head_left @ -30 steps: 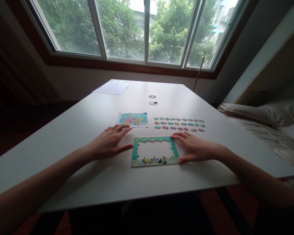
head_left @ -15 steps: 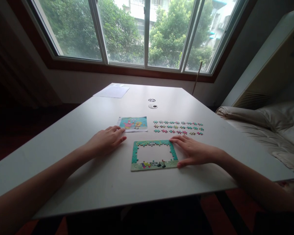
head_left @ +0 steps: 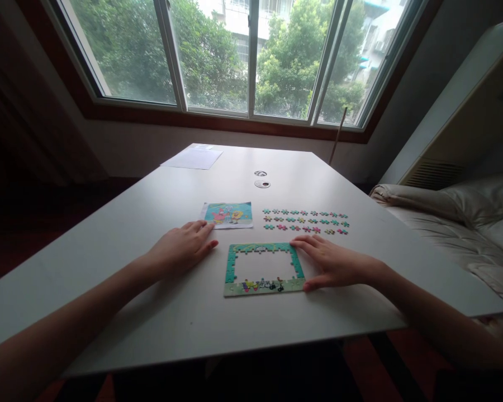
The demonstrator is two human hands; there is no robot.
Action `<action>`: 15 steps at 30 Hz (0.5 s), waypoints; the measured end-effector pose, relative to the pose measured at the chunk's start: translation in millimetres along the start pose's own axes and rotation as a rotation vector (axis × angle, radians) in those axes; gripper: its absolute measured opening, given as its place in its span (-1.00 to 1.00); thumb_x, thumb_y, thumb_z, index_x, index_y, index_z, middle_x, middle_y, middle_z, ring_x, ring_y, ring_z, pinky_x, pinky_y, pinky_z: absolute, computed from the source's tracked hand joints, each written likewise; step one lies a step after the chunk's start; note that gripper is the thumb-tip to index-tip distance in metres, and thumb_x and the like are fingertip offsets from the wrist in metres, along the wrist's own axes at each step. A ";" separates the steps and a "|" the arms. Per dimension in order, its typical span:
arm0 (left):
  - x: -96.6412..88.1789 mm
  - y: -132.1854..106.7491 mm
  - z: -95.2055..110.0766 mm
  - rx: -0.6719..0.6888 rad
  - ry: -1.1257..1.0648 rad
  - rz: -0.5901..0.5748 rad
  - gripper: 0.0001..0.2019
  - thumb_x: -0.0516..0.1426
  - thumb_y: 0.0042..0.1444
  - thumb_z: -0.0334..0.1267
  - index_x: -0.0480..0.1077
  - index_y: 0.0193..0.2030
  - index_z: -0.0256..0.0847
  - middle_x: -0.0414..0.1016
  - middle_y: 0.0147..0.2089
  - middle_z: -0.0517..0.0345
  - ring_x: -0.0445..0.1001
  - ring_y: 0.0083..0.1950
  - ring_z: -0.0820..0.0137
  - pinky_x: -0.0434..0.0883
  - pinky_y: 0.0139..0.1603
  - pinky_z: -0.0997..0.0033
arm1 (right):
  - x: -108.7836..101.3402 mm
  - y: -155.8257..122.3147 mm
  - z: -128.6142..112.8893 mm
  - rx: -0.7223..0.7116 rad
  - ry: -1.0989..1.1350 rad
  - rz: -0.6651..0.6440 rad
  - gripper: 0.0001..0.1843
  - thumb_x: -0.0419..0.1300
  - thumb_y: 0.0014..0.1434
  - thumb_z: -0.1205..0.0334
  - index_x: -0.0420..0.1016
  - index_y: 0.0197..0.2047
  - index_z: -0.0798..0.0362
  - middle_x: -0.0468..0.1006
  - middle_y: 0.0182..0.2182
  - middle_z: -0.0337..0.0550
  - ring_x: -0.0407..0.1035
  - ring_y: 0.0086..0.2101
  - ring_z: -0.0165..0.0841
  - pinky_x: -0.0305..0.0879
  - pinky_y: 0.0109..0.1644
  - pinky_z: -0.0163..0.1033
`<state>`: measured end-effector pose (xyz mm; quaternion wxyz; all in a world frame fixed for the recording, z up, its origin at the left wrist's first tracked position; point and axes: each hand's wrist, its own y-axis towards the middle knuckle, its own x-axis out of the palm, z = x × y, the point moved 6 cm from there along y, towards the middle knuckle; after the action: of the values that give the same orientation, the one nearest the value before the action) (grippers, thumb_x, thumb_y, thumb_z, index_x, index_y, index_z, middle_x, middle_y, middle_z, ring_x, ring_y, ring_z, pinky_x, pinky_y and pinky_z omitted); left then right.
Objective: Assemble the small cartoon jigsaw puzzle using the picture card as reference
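A joined jigsaw puzzle border (head_left: 229, 269), mostly teal with a pale green bottom edge, lies flat with bare table inside it. My right hand (head_left: 329, 261) rests at its right side, fingers apart, fingertips touching the upper right corner and thumb by the lower right one. Left of the border, my left hand (head_left: 182, 248) lies on the table with fingers stretched out, fingertips at the lower left corner of a cartoon picture sheet (head_left: 228, 215). Several loose puzzle pieces (head_left: 304, 220) are laid out in three rows behind the border and my right hand.
On the white table (head_left: 142, 324), two small round discs (head_left: 262, 183) lie farther back. White paper (head_left: 193, 158) is at the far left corner. A thin stick (head_left: 338, 134) leans by the window, and a pale sofa (head_left: 456, 223) stands to the right.
The whole view has shifted slightly, so things sit a little lower in the picture. Both hands, the border and the loose pieces keep their places.
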<state>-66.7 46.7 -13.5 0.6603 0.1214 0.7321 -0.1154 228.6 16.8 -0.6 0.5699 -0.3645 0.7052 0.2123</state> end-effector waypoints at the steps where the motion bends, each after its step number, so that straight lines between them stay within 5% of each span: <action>1: 0.3 0.3 -0.3 -0.001 -0.002 0.002 -0.39 -0.26 0.23 0.06 0.13 0.25 -0.30 0.20 0.23 -0.16 0.23 0.18 0.11 0.31 0.02 0.13 | -0.3 0.0 -0.4 0.000 0.002 0.000 0.01 0.10 -0.06 -0.36 0.02 0.28 0.14 0.10 0.21 0.10 -0.03 0.19 -0.06 -0.03 0.25 -0.02; 15: 0.7 -0.8 -2.0 0.011 -0.063 0.038 -0.39 -0.23 0.23 0.09 0.18 0.22 -0.30 0.22 0.21 -0.17 0.22 0.19 0.07 0.30 0.04 0.07 | -1.0 0.6 -0.8 -0.003 0.006 -0.010 -0.02 0.11 -0.04 -0.32 0.01 0.29 0.12 0.10 0.22 0.09 -0.02 0.19 -0.06 -0.03 0.26 0.00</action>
<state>-68.9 46.6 -14.0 0.6846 0.1350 0.7078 -0.1104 227.8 16.8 0.5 0.5682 -0.3698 0.7047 0.2093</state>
